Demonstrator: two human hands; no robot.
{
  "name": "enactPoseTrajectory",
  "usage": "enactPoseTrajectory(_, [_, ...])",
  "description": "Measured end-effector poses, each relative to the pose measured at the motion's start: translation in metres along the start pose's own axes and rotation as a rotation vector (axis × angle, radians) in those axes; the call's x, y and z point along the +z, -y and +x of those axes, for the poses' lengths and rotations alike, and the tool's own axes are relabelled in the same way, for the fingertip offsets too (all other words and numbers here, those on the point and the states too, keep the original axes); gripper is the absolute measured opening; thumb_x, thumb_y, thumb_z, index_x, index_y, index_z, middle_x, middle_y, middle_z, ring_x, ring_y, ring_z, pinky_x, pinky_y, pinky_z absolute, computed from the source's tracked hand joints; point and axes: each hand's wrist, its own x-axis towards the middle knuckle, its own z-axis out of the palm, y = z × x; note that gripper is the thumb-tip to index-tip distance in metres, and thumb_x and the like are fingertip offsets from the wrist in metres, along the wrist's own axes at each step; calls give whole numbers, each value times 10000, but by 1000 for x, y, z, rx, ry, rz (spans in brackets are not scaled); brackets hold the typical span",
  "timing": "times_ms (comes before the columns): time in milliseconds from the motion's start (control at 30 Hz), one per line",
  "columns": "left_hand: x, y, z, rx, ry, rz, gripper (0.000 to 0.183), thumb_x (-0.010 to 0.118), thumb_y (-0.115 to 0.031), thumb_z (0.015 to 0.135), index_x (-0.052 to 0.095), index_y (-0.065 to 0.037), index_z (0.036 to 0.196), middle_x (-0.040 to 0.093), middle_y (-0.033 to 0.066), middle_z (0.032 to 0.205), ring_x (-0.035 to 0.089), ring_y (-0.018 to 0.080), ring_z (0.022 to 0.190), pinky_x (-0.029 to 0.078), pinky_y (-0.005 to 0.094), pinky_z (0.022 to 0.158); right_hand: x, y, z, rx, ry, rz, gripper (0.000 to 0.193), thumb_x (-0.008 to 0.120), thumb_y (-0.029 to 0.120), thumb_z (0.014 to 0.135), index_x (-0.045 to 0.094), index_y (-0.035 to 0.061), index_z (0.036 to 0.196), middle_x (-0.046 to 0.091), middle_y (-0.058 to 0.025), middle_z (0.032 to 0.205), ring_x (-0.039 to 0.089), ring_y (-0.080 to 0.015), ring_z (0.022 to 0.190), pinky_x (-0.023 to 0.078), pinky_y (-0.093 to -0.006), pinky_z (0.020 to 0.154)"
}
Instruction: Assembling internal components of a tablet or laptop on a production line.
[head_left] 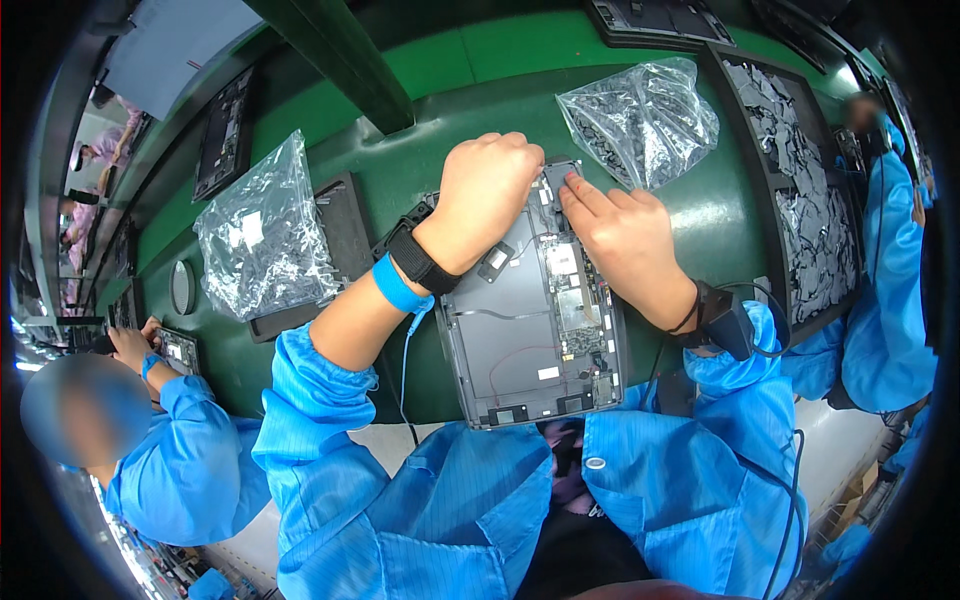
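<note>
Green bench [480,122]; hands [485,190] at far edge of laptop [505,345].

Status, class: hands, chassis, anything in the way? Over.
Left hand curled over far end of chassis. Right hand at its far right corner. Chassis open, circuitry exposed. Both bags off it.

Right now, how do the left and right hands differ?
The left hand is curled, fingertips hidden; the right hand has fingers extended at the far right corner of the laptop. The left wrist wears a blue strap; the right wrist shows only black gear. Both hands are bare, at the laptop's far end.
</note>
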Motion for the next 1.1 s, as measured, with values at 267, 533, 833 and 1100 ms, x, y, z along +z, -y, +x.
enactPoseTrajectory(267, [1, 4, -1, 57, -36, 8, 70, 678, -147, 800, 697, -82, 818, 648, 66, 788, 638, 273, 786, 516, 384, 688, -2, 3, 1, 24, 58, -5, 277, 619, 123, 717, 689, 28, 968, 701, -106, 1070, 625, -124, 623, 456, -284, 566])
enactPoseTrajectory(533, [5, -3, 0, 25, -13, 104, 66, 676, -139, 790, 681, -74, 789, 620, 73, 752, 630, 267, 771, 512, 390, 665, -2, 0, 1, 20, 162, 16, 306, 609, 127, 722, 697, 12, 991, 695, -143, 1112, 658, -132, 655, 468, -285, 535])
enactPoseTrajectory(833, [-14, -3, -8, -14, 34, -60, 164, 637, -130, 835, 676, -29, 959, 659, 127, 924, 621, 324, 897, 500, 408, 786, -3, 8, 14, -86, 266, 11, 335, 626, 113, 721, 706, 3, 1028, 658, -298, 1066, 707, -205, 736, 519, -330, 526])
enactPoseTrajectory(1100, [-47, -9, -124, -366, -14, 227, 372, 622, -232, 894, 627, 29, 1160, 523, 242, 1319, 453, 428, 1255, 372, 476, 1042, -10, 5, -55, 604, -98, 985, 484, 521, 43, 913, 482, 39, 1395, 492, -191, 1408, 611, -242, 1066, 478, -353, 914])
